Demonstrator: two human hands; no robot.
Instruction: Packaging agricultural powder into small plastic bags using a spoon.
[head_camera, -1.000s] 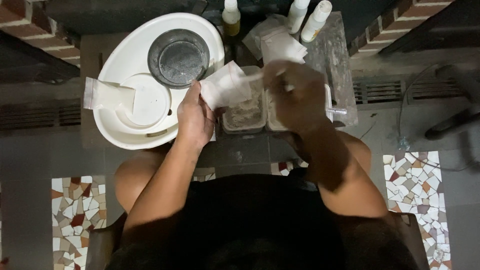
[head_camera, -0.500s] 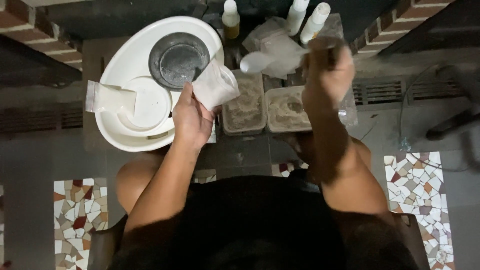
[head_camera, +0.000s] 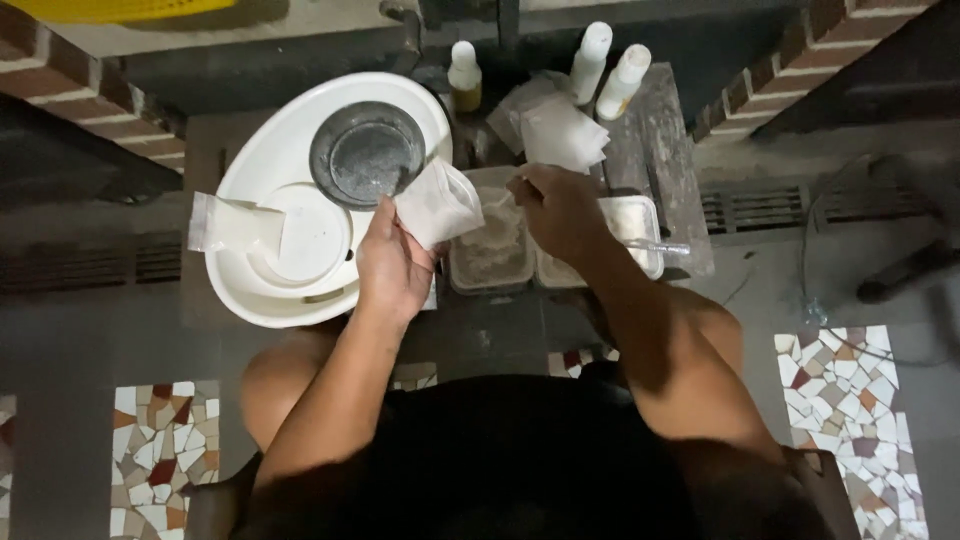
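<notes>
Far left: small white packet (head_camera: 222, 222) lies over the rim of the white oval basin (head_camera: 262, 150); inside it, a white lid (head_camera: 305, 232) and a dark round dish (head_camera: 367, 153). My left hand (head_camera: 392, 268) has its fingers pinched on a white pouch (head_camera: 437, 203) held over the basin's edge. Two clear tubs (head_camera: 492, 250) of pale powder sit just beside. My right hand (head_camera: 556, 208) hovers over them, fingers curled tight; what they grip I cannot tell. Behind: three white bottles (head_camera: 590, 47), crumpled white bag (head_camera: 560, 132). Low grey desk, mosaic floor tiles, brick walls. My knees are partly hidden
</notes>
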